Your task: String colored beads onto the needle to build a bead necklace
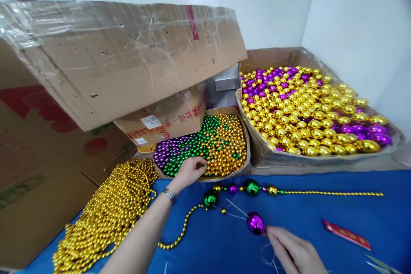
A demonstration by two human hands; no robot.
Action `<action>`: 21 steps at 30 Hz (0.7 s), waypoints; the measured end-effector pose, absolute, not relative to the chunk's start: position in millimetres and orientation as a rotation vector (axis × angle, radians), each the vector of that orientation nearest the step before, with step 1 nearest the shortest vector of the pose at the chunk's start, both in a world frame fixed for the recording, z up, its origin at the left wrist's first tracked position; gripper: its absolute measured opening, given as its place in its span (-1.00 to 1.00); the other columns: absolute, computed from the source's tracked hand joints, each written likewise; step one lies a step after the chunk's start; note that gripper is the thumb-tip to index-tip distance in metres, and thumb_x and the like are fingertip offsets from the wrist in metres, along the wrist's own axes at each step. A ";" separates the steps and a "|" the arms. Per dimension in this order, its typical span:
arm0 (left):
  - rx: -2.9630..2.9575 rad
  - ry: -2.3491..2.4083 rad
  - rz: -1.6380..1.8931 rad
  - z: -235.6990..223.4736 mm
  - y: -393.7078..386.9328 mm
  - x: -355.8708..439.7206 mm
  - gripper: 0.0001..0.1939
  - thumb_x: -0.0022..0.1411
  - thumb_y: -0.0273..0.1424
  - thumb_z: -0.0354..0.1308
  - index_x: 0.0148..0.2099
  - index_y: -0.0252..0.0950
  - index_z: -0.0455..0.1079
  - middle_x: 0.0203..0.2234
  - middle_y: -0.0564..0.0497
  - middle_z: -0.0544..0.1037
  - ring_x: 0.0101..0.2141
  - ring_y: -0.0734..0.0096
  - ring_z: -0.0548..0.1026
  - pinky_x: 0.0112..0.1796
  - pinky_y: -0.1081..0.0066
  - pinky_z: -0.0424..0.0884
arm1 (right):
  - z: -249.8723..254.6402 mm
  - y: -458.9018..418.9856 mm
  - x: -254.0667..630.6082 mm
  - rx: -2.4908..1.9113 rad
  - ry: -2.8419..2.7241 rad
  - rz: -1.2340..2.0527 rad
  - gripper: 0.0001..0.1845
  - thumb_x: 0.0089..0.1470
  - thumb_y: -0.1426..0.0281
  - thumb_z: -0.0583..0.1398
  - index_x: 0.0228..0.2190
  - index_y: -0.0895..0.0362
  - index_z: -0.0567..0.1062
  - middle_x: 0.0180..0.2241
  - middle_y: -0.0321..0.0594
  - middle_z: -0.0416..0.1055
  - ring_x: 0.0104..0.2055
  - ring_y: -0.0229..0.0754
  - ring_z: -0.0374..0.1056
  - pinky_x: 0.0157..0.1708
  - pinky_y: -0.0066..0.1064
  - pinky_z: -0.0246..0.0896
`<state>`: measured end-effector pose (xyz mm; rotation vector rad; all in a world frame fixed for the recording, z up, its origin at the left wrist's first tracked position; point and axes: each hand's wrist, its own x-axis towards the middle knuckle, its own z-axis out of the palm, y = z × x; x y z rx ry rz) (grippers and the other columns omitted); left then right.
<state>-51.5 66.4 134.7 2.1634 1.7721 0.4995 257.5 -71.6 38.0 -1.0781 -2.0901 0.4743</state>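
Observation:
My left hand [190,172], with a watch on the wrist, reaches over the front of a box of small beads [221,145] in purple, green and gold. Its thumb and fingers are pinched together at the gold beads; what is between them is hidden. In the lower right, my right hand [293,249] pinches the near end of a large shiny purple bead [256,223]. A thin pale needle-like piece [236,208] sticks out of its far side, with clear thread around it. A bead necklace [252,187] with large green beads lies on the blue cloth beyond.
Gold bead strands [109,214] are heaped at left. A large carton [128,60] overhangs the small-bead box. Gold and purple oval beads fill a big box [266,156] at right. A red packet [347,235] and scissors [382,264] lie on the blue cloth [308,214].

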 end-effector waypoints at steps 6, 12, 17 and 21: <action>1.956 1.781 0.777 139.4 74.5 -58.2 -0.85 -0.06 -0.56 0.16 -0.41 -0.25 0.49 -0.35 -0.04 0.56 -0.19 0.15 0.45 -0.04 0.24 0.24 | 44.5 -74.6 249.5 -1.071 -2.037 0.508 -0.74 0.24 0.34 0.01 -0.18 0.11 0.47 -0.27 -0.12 0.53 -0.30 -0.20 0.51 -0.31 -0.59 0.41; 1.574 1.467 0.993 144.7 65.3 -33.1 -0.86 0.00 -0.44 0.21 -0.30 -0.29 0.47 -0.39 -0.02 0.56 -0.29 0.23 0.52 -0.17 0.24 0.41 | 49.0 -73.8 250.5 -1.098 -2.024 0.470 -0.75 0.23 0.36 -0.01 -0.28 0.09 0.46 -0.43 -0.19 0.49 -0.29 -0.17 0.50 -0.30 -0.54 0.41; 1.189 1.137 1.128 136.9 24.8 5.6 -0.76 0.13 -0.32 0.20 -0.17 -0.32 0.40 -0.21 -0.13 0.55 -0.22 0.25 0.55 -0.17 0.30 0.46 | 55.3 -68.5 247.5 -1.115 -1.971 0.500 -0.71 0.24 0.39 -0.03 -0.42 0.09 0.42 -0.54 -0.24 0.41 -0.34 -0.18 0.48 -0.34 -0.53 0.39; 0.772 0.961 1.208 129.9 4.2 22.3 -0.81 0.03 -0.47 0.31 -0.26 -0.33 0.42 -0.37 -0.02 0.55 -0.27 0.26 0.57 -0.24 0.43 0.49 | 52.6 -67.3 246.9 -1.069 -1.964 0.455 -0.75 0.23 0.44 -0.03 -0.30 0.13 0.44 -0.50 -0.23 0.42 -0.39 -0.21 0.46 -0.36 -0.52 0.38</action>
